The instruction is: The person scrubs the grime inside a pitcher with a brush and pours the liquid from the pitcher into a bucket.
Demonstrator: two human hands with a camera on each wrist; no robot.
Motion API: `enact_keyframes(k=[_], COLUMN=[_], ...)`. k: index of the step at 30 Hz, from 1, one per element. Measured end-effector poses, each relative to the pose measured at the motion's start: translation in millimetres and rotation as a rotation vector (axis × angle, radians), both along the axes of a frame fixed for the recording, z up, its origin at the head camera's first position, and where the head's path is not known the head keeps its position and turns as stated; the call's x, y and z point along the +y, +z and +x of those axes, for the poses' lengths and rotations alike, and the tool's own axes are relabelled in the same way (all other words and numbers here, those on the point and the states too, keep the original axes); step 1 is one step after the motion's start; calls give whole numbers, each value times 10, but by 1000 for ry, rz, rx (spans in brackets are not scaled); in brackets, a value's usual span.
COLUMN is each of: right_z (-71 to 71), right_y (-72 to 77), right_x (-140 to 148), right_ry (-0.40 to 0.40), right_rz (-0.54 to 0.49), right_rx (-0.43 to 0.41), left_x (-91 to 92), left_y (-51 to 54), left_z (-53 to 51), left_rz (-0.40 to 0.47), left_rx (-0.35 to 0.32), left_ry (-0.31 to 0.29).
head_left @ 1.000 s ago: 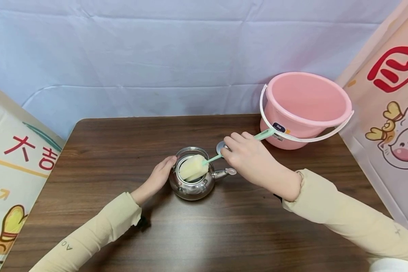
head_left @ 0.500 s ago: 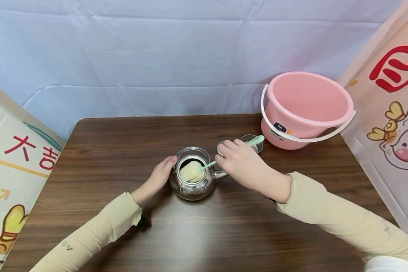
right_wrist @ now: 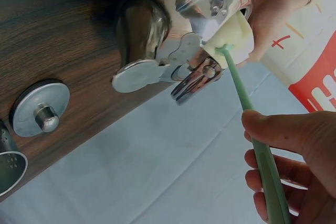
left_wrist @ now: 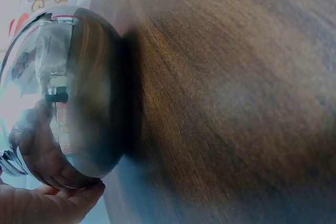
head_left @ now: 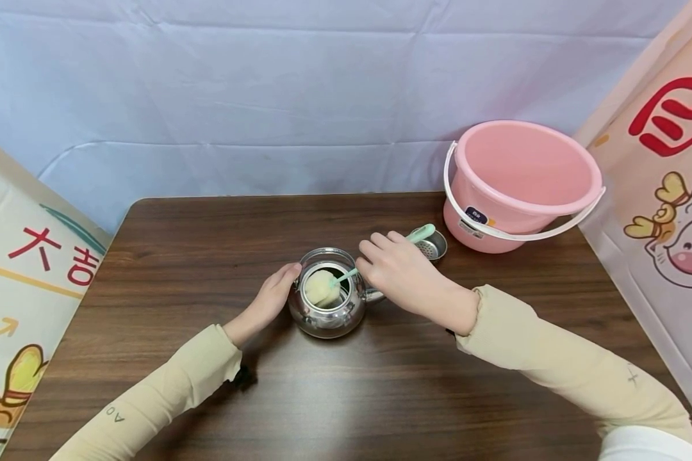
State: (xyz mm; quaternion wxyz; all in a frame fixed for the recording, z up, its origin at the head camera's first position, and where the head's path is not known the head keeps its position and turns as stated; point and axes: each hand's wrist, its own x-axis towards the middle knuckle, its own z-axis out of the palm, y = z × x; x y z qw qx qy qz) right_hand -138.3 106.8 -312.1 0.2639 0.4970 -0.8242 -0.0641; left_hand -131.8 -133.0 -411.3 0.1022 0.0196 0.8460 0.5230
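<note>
A shiny steel kettle (head_left: 325, 325) stands upright on the table with its mouth uncovered. My left hand (head_left: 270, 299) holds its left side; in the left wrist view, fingertips (left_wrist: 86, 198) touch the rounded body. My right hand (head_left: 398, 274) grips the green handle (right_wrist: 270, 182) of a sponge brush, thumb on one side and fingers curled round the other. The pale yellow sponge head (head_left: 321, 288) sits in the kettle's mouth, its lower part hidden inside. The kettle's spout (right_wrist: 137, 30) points toward my right hand, with a flap (right_wrist: 137, 75) at its tip.
A kettle lid (right_wrist: 42, 109) with a metal knob lies on the table beyond the spout. Beside it is a perforated steel strainer (head_left: 432, 246). A pink bucket (head_left: 493, 224) with a white handle stands at the back right corner of the wooden table (head_left: 207, 237).
My right hand has moved left and slightly down, pushing the sponge head deeper into the kettle's mouth. The strainer has come into sight behind the hand. My left hand and the kettle stay put.
</note>
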Motion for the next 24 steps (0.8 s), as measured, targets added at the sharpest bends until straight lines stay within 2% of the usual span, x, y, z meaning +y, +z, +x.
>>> enact_keyframes(k=[12, 24], right_z=[-76, -90], right_y=[-40, -43], right_x=[9, 60], right_ry=[11, 0], right_rz=[-42, -8], right_rx=[5, 34], left_x=[-5, -1], left_y=[2, -4], left_z=[-3, -11], left_rz=[2, 0], left_rx=[-2, -3], left_ry=[1, -1])
